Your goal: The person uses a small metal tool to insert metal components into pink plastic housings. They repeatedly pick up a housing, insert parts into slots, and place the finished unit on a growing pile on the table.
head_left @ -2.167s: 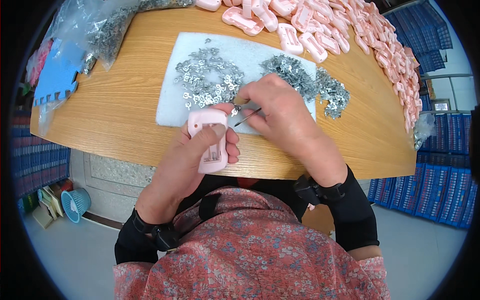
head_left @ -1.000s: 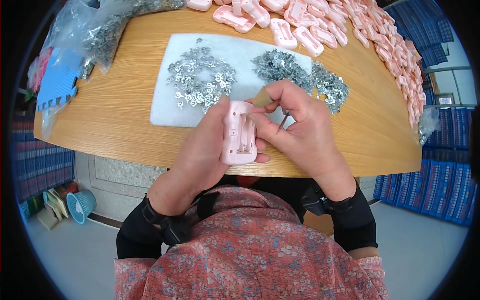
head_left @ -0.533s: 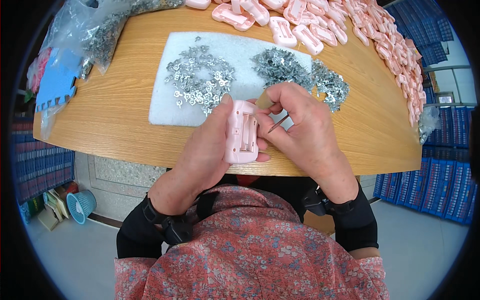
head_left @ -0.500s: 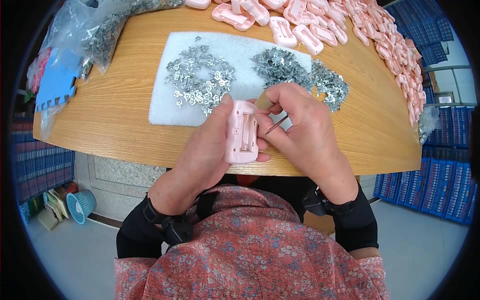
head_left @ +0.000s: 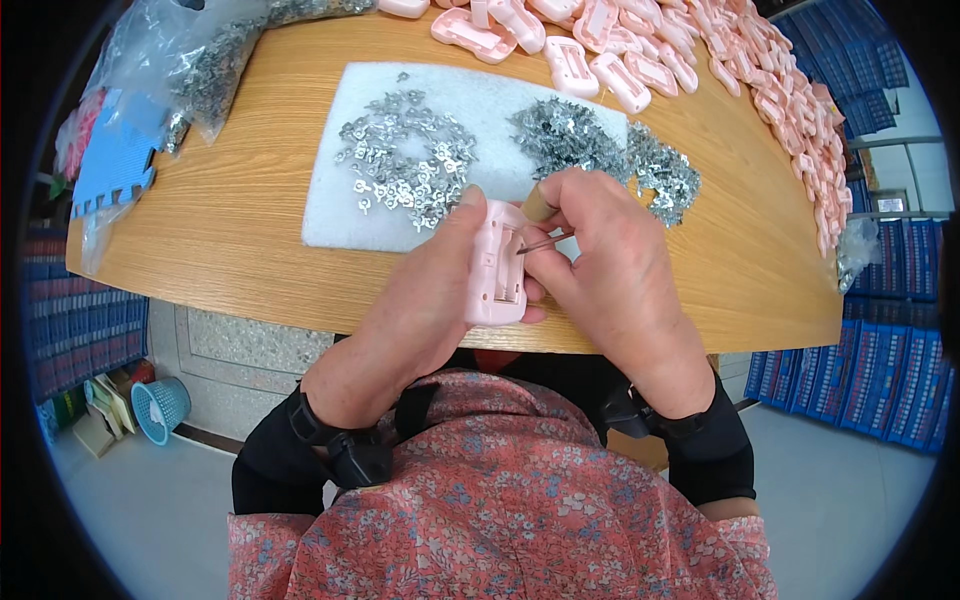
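A pale pink plastic casing [head_left: 487, 270] with a rectangular battery compartment stands upright in my left hand [head_left: 425, 275], thumb along its upper left side and fingertips showing behind its right edge. My right hand [head_left: 605, 255] is closed around a thin metal pick [head_left: 541, 243], whose tip reaches into the upper part of the compartment. A tan finger cover [head_left: 538, 203] sits on a fingertip of that hand. Beyond my hands, a white foam sheet [head_left: 330, 195] bears a loose spread of small metal contact pieces [head_left: 410, 150] and a denser heap of metal pieces [head_left: 570, 135].
Many pink casings [head_left: 790, 130] are piled along the table's far and right edges. A clear plastic bag [head_left: 205, 75] of metal parts lies at the far left, by a blue foam mat [head_left: 118, 160]. The wooden table's [head_left: 230, 270] near edge runs below my hands.
The pick's tip has swung up and left, from beside the casing into its compartment. The casing has shifted slightly right and turned a little.
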Demonstrator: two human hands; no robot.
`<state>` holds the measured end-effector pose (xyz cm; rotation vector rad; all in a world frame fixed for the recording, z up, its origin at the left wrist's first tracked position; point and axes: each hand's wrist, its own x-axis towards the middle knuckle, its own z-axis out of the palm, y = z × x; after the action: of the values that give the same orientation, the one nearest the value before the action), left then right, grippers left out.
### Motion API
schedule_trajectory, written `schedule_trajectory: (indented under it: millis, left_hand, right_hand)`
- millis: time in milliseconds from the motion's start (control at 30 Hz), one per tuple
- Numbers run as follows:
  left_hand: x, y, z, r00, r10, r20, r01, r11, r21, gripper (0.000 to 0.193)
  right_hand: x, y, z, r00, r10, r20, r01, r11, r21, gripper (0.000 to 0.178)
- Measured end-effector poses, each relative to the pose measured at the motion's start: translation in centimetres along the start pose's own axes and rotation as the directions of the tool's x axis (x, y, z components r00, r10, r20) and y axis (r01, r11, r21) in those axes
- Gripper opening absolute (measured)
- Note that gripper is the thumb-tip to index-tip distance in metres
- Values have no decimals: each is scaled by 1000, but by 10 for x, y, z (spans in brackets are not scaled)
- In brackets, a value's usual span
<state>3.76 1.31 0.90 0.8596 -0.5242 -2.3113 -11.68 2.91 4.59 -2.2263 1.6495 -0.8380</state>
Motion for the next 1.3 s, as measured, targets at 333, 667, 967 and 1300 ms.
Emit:
schedule_trajectory:
  millis: [333, 667, 967, 1300]
  left_hand:
    - [9, -6, -18, 996, -21, 90, 22, 1000, -2, 56]
    - [6, -3, -10, 999, 16, -42, -20, 995, -102, 45]
    - [12, -5, -19, 999, 35, 34, -32, 995, -95, 52]
    - [4, -3, -10, 997, -31, 68, 37, 996, -85, 55]
  right_hand:
    - [-1, -2, -3, 998, 50, 31, -49, 998, -26, 24]
    - [-13, -10, 8, 995, -75, -71, 66, 990, -122, 25]
    - [-23, -4, 3, 987, -119, -106, 122, 992, 23, 30]
    - [-27, 3, -5, 982, -140, -127, 152, 984, 89, 45]
